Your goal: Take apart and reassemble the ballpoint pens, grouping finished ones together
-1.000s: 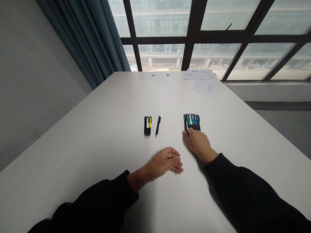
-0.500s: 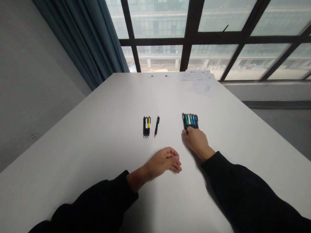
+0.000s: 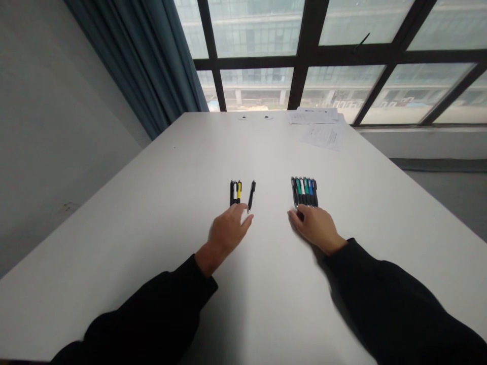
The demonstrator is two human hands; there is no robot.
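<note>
Three pens, black, white and yellow, lie side by side left of centre. My left hand is at their lower ends, thumb apart from the fingers, holding nothing. A single black pen lies slightly tilted to their right, its tip near my left thumb and index finger. Further right is a row of several pens in black, green, white and blue. My right hand rests at their lower ends, thumb and index finger apart, with nothing visible in it.
Everything lies on a white table. Sheets of paper are at its far right end, and two small round fittings are at the far edge. Beyond stand a window and a blue curtain.
My left hand has moved forward and left, from the middle of the table to the three pens. My right thumb and index finger have parted slightly. The view has shifted a little.
</note>
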